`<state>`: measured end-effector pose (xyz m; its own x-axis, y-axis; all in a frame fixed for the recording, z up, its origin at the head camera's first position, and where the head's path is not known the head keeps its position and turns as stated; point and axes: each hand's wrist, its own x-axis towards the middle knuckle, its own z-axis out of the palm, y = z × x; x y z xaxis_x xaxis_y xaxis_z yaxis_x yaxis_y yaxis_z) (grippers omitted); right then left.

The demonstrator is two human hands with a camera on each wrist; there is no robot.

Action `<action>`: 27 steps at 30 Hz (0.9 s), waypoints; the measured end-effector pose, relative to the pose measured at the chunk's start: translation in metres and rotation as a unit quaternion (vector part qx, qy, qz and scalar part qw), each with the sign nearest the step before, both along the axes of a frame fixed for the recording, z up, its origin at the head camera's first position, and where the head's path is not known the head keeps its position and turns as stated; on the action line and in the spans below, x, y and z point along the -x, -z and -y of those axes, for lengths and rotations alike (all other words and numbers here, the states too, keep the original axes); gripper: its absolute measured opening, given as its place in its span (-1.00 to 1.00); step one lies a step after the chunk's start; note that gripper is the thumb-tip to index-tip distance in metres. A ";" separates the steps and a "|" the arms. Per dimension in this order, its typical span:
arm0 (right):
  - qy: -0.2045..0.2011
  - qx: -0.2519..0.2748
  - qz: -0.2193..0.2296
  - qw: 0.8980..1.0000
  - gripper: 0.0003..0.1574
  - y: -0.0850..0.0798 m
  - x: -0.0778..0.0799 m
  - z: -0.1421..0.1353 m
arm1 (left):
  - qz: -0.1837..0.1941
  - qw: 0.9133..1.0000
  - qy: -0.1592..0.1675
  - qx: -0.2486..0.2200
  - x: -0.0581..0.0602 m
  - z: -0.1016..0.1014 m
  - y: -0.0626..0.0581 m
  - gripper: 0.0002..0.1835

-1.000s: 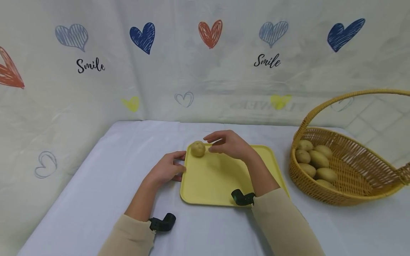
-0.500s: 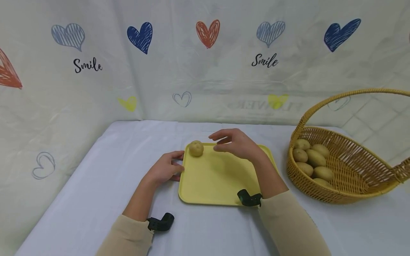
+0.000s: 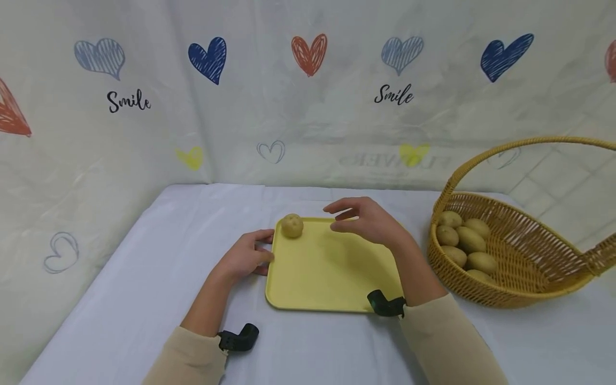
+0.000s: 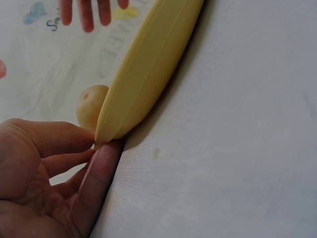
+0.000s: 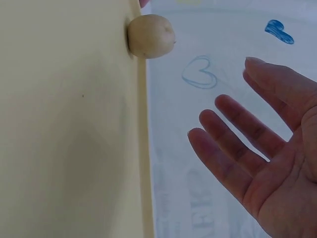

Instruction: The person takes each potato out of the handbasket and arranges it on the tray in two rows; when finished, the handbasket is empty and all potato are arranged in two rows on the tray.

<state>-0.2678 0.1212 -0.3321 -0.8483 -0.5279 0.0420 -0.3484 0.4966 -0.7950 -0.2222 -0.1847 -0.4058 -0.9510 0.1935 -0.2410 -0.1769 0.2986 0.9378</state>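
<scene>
A yellow tray [image 3: 317, 283] lies on the white cloth, and one potato [image 3: 292, 226] rests in its far left corner. At the tray's left edge my left hand [image 3: 243, 256] pinches the rim; the left wrist view shows thumb and fingers on either side of the tray's edge [image 4: 148, 74]. My right hand [image 3: 368, 219] hovers over the far right part of the tray, to the right of the potato. It holds nothing, its fingers loosely spread in the right wrist view, apart from the potato [image 5: 150, 35].
To the right of the tray stands a wicker basket [image 3: 524, 256] with a tall arched handle [image 3: 534, 141]. Several potatoes [image 3: 471, 239] are heaped in its left side. Behind the table hangs a white sheet [image 3: 269, 107] printed with hearts.
My right hand has drawn away from the potato, moving right above the tray. The potato stays in the corner, and my left hand keeps its place at the rim.
</scene>
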 end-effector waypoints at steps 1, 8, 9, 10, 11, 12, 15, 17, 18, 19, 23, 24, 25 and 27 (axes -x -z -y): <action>0.001 -0.001 0.000 1.000 -0.54 0.001 0.000 -0.002 | -0.001 1.000 0.002 -0.001 -0.001 0.000 0.000 -0.22; 0.008 -0.015 -0.015 1.000 -0.55 0.000 -0.003 -0.012 | 0.000 1.000 -0.001 0.001 -0.001 -0.001 0.000 -0.23; 0.009 -0.016 -0.016 1.000 -0.55 0.000 -0.003 -0.013 | 0.001 1.000 -0.003 0.003 0.000 -0.001 0.000 -0.23; 0.011 -0.016 -0.018 1.000 -0.55 -0.001 -0.004 -0.014 | 0.003 1.000 -0.004 0.005 0.000 -0.001 0.000 -0.24; 0.013 -0.017 -0.019 1.000 -0.55 -0.001 -0.005 -0.015 | 0.002 1.000 -0.005 0.008 0.000 -0.001 0.000 -0.24; 0.015 -0.016 -0.020 1.000 -0.56 -0.001 -0.005 -0.017 | 0.003 1.000 -0.008 0.010 0.000 -0.002 0.000 -0.24; 0.021 -0.015 -0.025 0.999 -0.56 -0.001 -0.006 -0.022 | 0.005 1.000 -0.010 0.017 0.000 -0.002 0.001 -0.24; 0.023 -0.016 -0.027 0.999 -0.56 -0.001 -0.007 -0.025 | 0.004 1.000 -0.009 0.018 0.001 -0.001 0.002 -0.24; 0.024 -0.016 -0.028 0.999 -0.56 -0.001 -0.007 -0.026 | 0.005 1.000 -0.011 0.017 0.001 -0.002 0.002 -0.24; 0.023 -0.016 -0.029 0.999 -0.56 -0.002 -0.008 -0.027 | 0.004 1.000 -0.009 0.018 0.001 -0.001 0.002 -0.24; 0.021 -0.016 -0.031 0.999 -0.55 -0.003 -0.010 -0.032 | 0.004 1.000 -0.006 0.016 0.000 0.000 0.002 -0.24; 0.021 -0.015 -0.033 0.999 -0.55 -0.004 -0.010 -0.033 | 0.006 1.000 -0.008 0.016 0.000 0.000 0.001 -0.24; 0.022 -0.015 -0.034 0.999 -0.55 -0.005 -0.011 -0.034 | 0.006 1.000 -0.008 0.016 0.000 -0.001 0.001 -0.24; 0.024 -0.017 -0.036 0.999 -0.55 -0.008 -0.012 -0.037 | 0.008 1.000 -0.009 0.016 0.000 -0.001 0.001 -0.24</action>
